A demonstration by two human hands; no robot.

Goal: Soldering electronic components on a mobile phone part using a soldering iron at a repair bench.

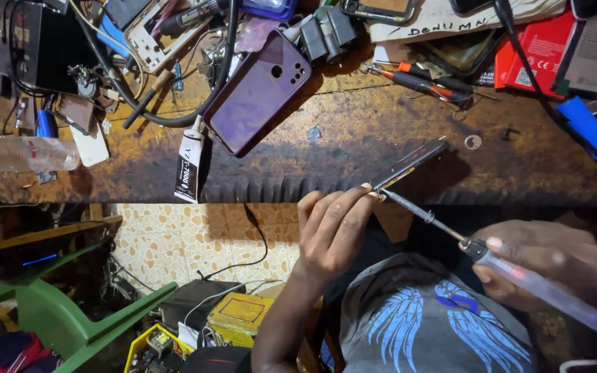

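From above the person's head, the worn brown surface [381, 148] runs across the upper half of the view, scuffed and stained, its near edge frayed and dark. The left hand [329, 231] has its fingers [354, 207] pinched together on the near end of a thin dark phone [410, 163] held edge-on, partly over the edge of the surface. The right hand [554, 259] is wrapped tight around the clear handle of a screwdriver [513, 273], whose metal shaft reaches up to the phone's lower end, tip touching it. Farther back on the surface lies a purple phone back [260, 90], face down, with a black-and-white glue tube [189, 166] just beside it, a tangle of black cables [174, 103], a clear plastic bottle [19, 152] at the left edge, and red-handled tools [419, 81]. Below the surface, a patterned tile floor [181, 238] shows, with a green plastic chair [63, 314] and a yellow box [240, 314].
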